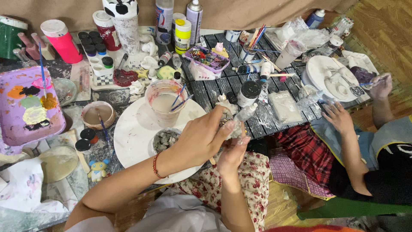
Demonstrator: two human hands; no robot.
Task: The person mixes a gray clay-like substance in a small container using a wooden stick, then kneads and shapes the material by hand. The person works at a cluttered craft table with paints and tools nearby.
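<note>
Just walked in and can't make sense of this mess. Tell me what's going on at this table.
A person holds a small grey-white plaster figurine in both hands: the left hand grips it from above, the right hand supports it below. In front sit a round white board and a clear plastic cup of cloudy water with brushes. A second person's hand rests at the table's right side.

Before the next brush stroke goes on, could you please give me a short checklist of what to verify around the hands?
1. Small plaster figure gripped by left hand: ok.
2. Right hand supporting it from below: ok.
3. Brush in the right hand: cannot tell, fingers hide it.
4. Water cup upright on the white round board, brushes inside: ok.
5. Purple palette holds paint: ok.
6. Neighbour's hand clear of ours: ok.
</note>
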